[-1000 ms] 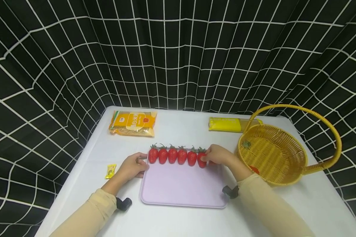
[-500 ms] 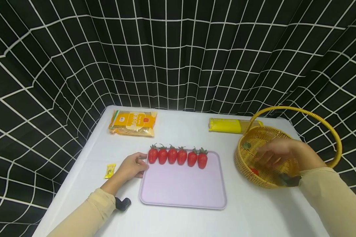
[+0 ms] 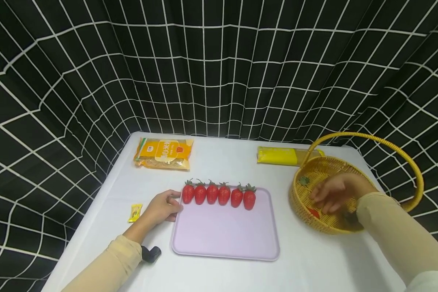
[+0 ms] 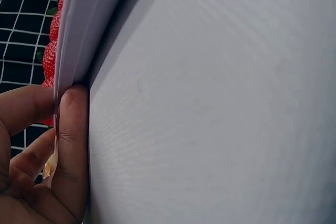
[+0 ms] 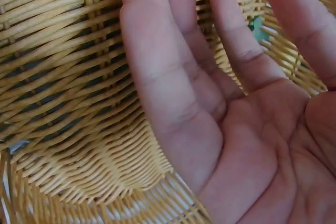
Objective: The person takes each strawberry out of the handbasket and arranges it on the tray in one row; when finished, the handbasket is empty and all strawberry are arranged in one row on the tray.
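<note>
A lilac tray (image 3: 224, 237) lies mid-table with a row of several strawberries (image 3: 224, 195) along its far edge, leafy tops pointing away. My left hand (image 3: 163, 208) pinches the tray's left edge; in the left wrist view, fingers of the left hand (image 4: 71, 150) lie on both sides of the rim. To the right, my right hand (image 3: 336, 192) reaches into a yellow wicker basket (image 3: 302, 209), fingers loosely bent and holding nothing. Inside the basket, a red strawberry (image 3: 314, 213) shows partly beside the hand, and a green leafy top (image 3: 304, 181) sits near the far-left wall.
An orange food packet (image 3: 164, 153) lies at the back left, a yellow packet (image 3: 277, 155) at the back right behind the basket. A small yellow wrapped candy (image 3: 135, 213) rests left of the left hand. The basket's tall handle (image 3: 387, 148) arches over its right side.
My right hand has let go of the rightmost strawberry on the tray and moved right, into the basket. The left hand has stayed at the tray's edge.
</note>
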`<state>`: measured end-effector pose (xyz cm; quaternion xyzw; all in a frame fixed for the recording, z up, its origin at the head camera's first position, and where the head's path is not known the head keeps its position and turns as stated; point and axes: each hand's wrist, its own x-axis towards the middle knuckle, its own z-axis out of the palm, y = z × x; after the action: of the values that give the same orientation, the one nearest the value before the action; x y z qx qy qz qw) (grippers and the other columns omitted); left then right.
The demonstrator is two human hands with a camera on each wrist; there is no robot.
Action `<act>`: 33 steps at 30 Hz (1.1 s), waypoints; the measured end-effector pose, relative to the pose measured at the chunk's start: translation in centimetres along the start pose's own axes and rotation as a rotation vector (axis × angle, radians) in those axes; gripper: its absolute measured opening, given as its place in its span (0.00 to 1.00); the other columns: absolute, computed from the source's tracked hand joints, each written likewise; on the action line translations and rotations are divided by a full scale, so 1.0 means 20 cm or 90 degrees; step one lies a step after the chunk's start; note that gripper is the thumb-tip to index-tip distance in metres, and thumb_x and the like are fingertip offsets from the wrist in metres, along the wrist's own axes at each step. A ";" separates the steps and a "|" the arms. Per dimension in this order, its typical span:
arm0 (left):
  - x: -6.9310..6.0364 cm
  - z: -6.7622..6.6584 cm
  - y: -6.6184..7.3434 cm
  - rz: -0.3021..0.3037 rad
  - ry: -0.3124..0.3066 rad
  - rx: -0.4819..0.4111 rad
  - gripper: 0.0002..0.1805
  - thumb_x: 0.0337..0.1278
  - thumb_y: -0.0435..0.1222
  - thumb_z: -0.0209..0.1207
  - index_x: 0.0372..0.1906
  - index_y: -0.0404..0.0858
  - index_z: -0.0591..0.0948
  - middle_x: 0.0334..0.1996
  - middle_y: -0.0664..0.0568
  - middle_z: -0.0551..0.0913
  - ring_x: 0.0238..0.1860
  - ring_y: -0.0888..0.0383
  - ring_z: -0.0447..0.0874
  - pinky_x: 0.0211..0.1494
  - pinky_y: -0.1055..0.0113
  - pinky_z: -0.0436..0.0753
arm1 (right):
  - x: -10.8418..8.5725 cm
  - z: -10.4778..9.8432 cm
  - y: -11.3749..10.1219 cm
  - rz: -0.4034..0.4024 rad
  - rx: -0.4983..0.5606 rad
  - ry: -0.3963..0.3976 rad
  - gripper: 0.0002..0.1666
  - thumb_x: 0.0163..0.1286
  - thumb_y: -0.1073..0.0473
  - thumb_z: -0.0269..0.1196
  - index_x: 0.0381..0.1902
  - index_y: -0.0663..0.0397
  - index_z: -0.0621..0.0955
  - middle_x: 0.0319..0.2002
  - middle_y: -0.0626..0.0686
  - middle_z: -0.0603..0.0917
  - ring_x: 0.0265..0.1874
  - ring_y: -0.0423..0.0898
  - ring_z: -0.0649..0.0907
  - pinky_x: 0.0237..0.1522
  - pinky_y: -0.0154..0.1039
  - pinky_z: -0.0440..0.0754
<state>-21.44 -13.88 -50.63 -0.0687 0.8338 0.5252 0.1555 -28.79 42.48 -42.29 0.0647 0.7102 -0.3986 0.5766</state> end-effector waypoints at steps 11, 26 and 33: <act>0.01 -0.02 0.03 0.018 -0.002 0.002 0.28 0.52 0.28 0.66 0.61 0.37 0.76 0.36 0.45 0.80 0.27 0.53 0.83 0.28 0.62 0.88 | 0.03 0.15 -0.06 0.024 -0.063 0.041 0.10 0.66 0.64 0.60 0.44 0.63 0.80 0.33 0.60 0.86 0.33 0.50 0.88 0.43 0.40 0.87; -0.01 0.01 0.00 0.019 0.003 -0.014 0.27 0.51 0.27 0.66 0.59 0.36 0.76 0.34 0.46 0.80 0.26 0.53 0.83 0.27 0.61 0.88 | 0.06 0.20 -0.10 0.062 -0.117 0.055 0.08 0.61 0.61 0.65 0.35 0.62 0.82 0.24 0.53 0.84 0.22 0.42 0.83 0.36 0.34 0.87; -0.01 0.01 0.00 0.020 0.005 -0.016 0.27 0.51 0.27 0.66 0.59 0.36 0.76 0.34 0.46 0.80 0.26 0.53 0.83 0.27 0.61 0.88 | 0.04 0.20 -0.09 0.039 -0.125 0.028 0.04 0.60 0.62 0.64 0.29 0.57 0.79 0.24 0.51 0.82 0.23 0.41 0.83 0.35 0.31 0.85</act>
<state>-21.20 -13.74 -50.62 -0.0593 0.8289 0.5376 0.1430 -27.03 38.39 -42.23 0.0383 0.7561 -0.3078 0.5764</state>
